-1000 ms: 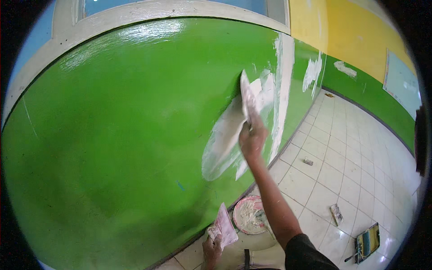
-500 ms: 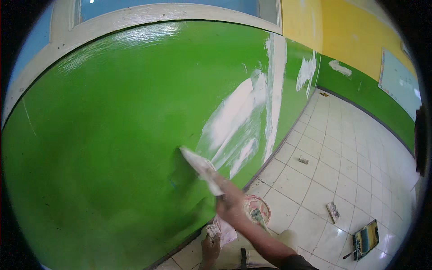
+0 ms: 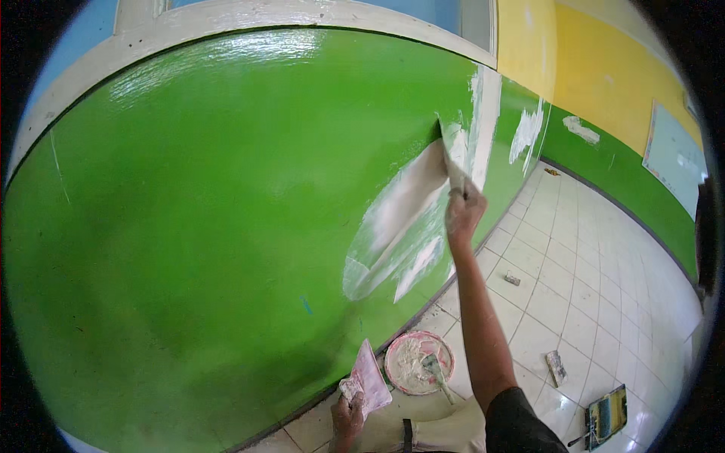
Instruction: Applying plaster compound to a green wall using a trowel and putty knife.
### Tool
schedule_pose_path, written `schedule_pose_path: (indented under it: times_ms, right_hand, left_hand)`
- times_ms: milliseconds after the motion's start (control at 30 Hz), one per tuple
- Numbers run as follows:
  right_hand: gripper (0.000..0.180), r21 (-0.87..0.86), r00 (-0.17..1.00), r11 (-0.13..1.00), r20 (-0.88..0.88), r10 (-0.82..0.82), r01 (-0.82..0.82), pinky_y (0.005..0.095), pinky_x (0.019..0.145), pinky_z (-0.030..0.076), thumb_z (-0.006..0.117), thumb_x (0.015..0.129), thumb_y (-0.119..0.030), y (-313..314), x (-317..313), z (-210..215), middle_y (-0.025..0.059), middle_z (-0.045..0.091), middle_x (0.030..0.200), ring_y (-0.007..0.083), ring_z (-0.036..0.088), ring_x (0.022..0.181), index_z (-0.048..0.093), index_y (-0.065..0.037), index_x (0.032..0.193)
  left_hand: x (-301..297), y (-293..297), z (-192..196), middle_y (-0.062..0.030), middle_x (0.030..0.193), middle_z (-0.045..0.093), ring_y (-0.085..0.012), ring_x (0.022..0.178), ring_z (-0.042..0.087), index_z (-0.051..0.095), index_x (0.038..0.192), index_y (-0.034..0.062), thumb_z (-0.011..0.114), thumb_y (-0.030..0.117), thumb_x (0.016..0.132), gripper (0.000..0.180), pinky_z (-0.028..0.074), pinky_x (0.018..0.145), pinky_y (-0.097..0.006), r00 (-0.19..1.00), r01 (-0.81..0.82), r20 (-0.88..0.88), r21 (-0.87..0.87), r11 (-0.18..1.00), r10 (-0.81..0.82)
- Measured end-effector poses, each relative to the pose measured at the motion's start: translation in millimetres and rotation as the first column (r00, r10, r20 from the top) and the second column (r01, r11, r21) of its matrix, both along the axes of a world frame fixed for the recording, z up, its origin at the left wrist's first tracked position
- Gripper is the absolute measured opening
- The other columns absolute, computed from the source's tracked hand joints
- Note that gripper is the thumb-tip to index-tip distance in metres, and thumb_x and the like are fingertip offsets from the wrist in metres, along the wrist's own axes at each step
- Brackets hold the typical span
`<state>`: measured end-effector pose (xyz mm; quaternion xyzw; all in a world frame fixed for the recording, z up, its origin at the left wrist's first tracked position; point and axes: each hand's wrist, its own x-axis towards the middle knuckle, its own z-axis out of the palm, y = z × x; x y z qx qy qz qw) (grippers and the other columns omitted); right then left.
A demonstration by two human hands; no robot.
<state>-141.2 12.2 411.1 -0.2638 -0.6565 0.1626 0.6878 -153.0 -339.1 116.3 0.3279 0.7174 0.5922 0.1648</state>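
Note:
My right hand (image 3: 465,217) grips a putty knife (image 3: 455,155) with a wide pale blade, pressed against the green wall (image 3: 226,211) near the top of a white filler patch (image 3: 404,200). Low at the front, my left hand (image 3: 348,414) is closed round a second putty spreader (image 3: 368,380), its pinkish flat blade smeared with filler and tilted upward. Between my arms, a round bucket (image 3: 387,368) of creamy filler stands on the floor by the wall, with a scraper (image 3: 436,372) resting in it.
On the white tiled floor (image 3: 566,302) to the right lie a small block (image 3: 511,278), a larger dirty block (image 3: 556,368) and a paint tray (image 3: 606,417) with a brush-like tool. A white window frame (image 3: 302,16) runs above the green wall. A pale board (image 3: 674,155) hangs far right.
My right hand has swept the putty knife up and to the right, from the patch's lower left to its top. The bucket shows more fully, and the left hand's spreader is more visible.

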Motion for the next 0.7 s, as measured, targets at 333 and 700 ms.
schedule_pose_path:
  times_ms: [333, 700]
  right_hand:
    - [0.049, 0.186, 0.983, 0.97, 0.117, 0.139, -0.159, 0.037, 0.091, 0.047, 0.043, 0.068, 0.01, -153, -18, -111, 0.0215, 0.064, 0.109, 0.034, 0.062, 0.104, 0.063, -0.001, 0.112]
    - [0.021, 0.163, 0.989, 0.975, 0.009, 0.15, -0.149, 0.0351, 0.08, 0.05, 0.051, 0.083, -0.002, -173, 16, -138, 0.019, 0.068, 0.094, 0.0288, 0.067, 0.088, 0.066, 0.004, 0.096]
  left_hand:
    - [4, 11, -18, -0.0226, 0.069, 0.061, -0.0354, 0.061, 0.061, 0.059, 0.093, -0.0031, 0.056, 0.033, 0.089, 0.036, 0.045, 0.053, -0.041, 1.0, -0.005, 0.022, -0.04, 0.999, 0.005]
    - [9, 6, -1, -0.0149, 0.066, 0.06, -0.0189, 0.059, 0.058, 0.06, 0.097, -0.0004, 0.058, 0.03, 0.09, 0.031, 0.045, 0.056, -0.035, 0.996, 0.056, 0.071, -0.001, 0.998, -0.055]
